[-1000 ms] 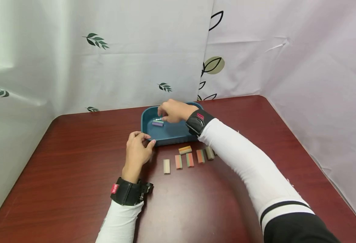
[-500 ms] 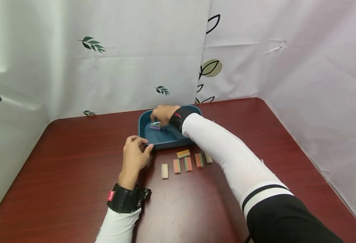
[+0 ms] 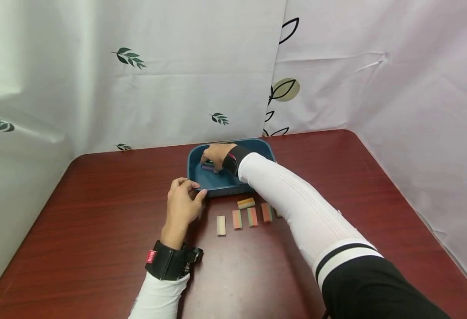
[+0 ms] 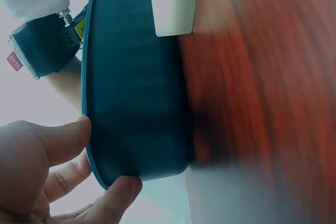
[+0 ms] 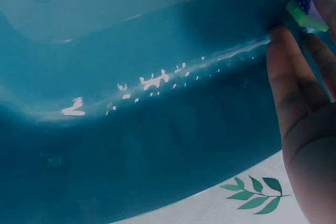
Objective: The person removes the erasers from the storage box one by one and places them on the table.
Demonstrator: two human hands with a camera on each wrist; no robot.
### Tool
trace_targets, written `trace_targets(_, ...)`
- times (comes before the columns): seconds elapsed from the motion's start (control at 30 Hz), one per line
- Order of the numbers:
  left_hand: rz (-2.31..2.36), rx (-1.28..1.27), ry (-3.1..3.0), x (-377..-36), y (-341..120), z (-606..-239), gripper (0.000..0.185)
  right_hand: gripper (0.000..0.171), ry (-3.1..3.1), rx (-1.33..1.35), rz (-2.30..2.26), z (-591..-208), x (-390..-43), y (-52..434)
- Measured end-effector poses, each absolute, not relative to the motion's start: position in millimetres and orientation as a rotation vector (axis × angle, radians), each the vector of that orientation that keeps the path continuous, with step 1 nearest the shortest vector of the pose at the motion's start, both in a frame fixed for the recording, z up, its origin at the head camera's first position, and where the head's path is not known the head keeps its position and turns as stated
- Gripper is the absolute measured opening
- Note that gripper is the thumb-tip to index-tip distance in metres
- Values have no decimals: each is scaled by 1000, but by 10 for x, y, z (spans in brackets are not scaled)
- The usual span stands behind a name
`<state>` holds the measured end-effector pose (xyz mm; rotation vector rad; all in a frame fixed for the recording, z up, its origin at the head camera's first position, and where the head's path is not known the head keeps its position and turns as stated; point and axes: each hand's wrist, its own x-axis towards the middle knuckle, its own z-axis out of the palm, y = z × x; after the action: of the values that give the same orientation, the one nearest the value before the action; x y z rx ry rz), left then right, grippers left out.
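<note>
A small purple and green block (image 3: 207, 166) is lying inside the blue tray (image 3: 233, 186), near its far-left corner, and the right hand (image 3: 214, 156) is reaching down over it with fingers curled at the block. The head view is showing only a sliver of the block under the fingers; whether the hand is pinching it cannot be told there. The right wrist view is showing the block's end (image 5: 303, 8), green-edged with a purple dotted face, pressed between fingertips (image 5: 281, 40) against the tray's inner wall (image 5: 157, 129), so the hand is gripping it. The left hand (image 3: 182, 204) is resting at the tray's near-left corner, thumb and fingers curled onto the rim. The left wrist view is confirming this: thumb (image 4: 58, 140) on top of the rim and a finger (image 4: 118, 192) under the corner, pinching the tray's edge (image 4: 131, 103).

The right forearm, in a white sleeve with a black wrist strap, is extending diagonally across the tabletop (image 3: 98, 230) into the tray. Just in front of the tray, five striped blocks (image 3: 244, 215) are lying in a loose row on the dark red tabletop, four standing lengthwise, one (image 3: 246, 203) turned crosswise closest to the tray. White leaf-printed curtains (image 3: 137, 79) are enclosing the tabletop.
</note>
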<state>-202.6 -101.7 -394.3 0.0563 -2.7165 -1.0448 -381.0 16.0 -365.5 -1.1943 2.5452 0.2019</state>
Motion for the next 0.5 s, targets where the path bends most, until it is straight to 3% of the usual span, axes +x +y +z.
trace_targets(0.5, -1044, 55, -2710, -2045, -1030, -3967, 23, 47, 2565, -1209, 51, -3623, -3728, 259)
